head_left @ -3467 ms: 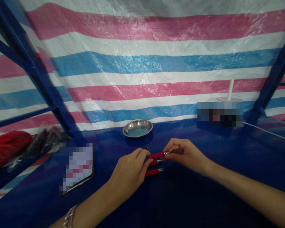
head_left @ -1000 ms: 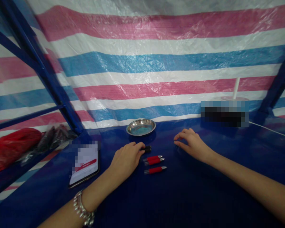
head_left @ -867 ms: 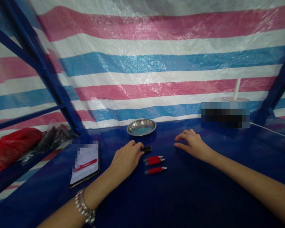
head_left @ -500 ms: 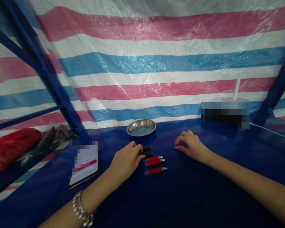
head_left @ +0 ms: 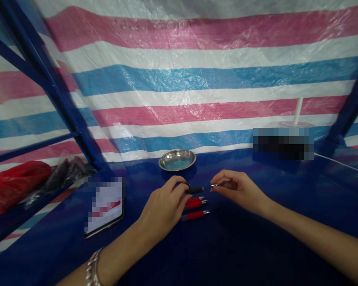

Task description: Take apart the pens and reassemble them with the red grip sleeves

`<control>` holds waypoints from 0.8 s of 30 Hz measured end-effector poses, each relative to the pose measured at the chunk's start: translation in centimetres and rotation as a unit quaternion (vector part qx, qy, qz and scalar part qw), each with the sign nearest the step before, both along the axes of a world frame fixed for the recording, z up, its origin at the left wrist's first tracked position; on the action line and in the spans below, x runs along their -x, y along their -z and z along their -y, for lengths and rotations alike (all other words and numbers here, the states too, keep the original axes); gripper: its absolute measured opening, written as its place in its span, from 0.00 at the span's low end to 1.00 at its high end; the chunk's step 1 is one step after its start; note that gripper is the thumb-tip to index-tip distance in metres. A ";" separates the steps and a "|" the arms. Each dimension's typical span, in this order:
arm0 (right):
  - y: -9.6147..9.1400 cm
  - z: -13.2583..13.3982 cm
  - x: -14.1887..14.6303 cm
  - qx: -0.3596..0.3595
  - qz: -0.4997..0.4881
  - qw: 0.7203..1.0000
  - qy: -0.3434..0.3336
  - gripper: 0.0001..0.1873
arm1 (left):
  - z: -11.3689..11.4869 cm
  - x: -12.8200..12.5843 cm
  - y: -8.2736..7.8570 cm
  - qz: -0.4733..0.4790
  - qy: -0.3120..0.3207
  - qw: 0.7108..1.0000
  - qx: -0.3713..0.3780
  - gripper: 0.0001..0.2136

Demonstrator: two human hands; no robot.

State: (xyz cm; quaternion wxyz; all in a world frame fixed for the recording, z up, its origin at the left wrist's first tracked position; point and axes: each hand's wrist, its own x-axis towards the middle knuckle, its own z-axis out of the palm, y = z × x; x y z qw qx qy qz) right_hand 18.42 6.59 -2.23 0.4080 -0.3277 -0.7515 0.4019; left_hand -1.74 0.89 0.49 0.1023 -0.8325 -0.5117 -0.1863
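My left hand (head_left: 167,200) is closed, thumb and fingers pinching a black pen barrel (head_left: 196,190) that points right. My right hand (head_left: 237,188) faces it across a small gap. Between its thumb and fingertips is a small silver pen tip (head_left: 214,185). Below the black barrel, on the blue table, lie two red-gripped pens (head_left: 193,205) close together. A third red-gripped pen (head_left: 196,215) lies a little nearer to me. My left hand partly hides the left ends of these pens.
An oval metal dish (head_left: 177,161) stands behind my left hand, near the striped sheet (head_left: 197,79). On the left lies a phone (head_left: 107,206), its screen lit. A blurred dark object (head_left: 282,147) sits at the back right, with a white cord (head_left: 343,163). Blue frame posts (head_left: 58,95) rise at the sides.
My left hand has shifted slightly right, with the black barrel now in its pinch. My right hand has moved left toward it, and a silver tip now shows in its fingers.
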 end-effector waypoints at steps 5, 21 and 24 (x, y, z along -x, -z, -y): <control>-0.1 0.9 0.5 0.053 -0.024 0.997 -0.042 0.05 | 0.6 -0.4 0.6 0.065 0.072 0.994 -0.042 0.06; -0.1 1.2 0.5 0.056 -0.017 0.997 -0.043 0.05 | 0.7 -0.6 0.9 0.059 0.102 0.991 -0.068 0.06; -0.1 1.3 0.5 0.051 -0.010 0.998 -0.038 0.05 | 0.7 -0.6 1.0 0.052 0.102 0.991 -0.071 0.07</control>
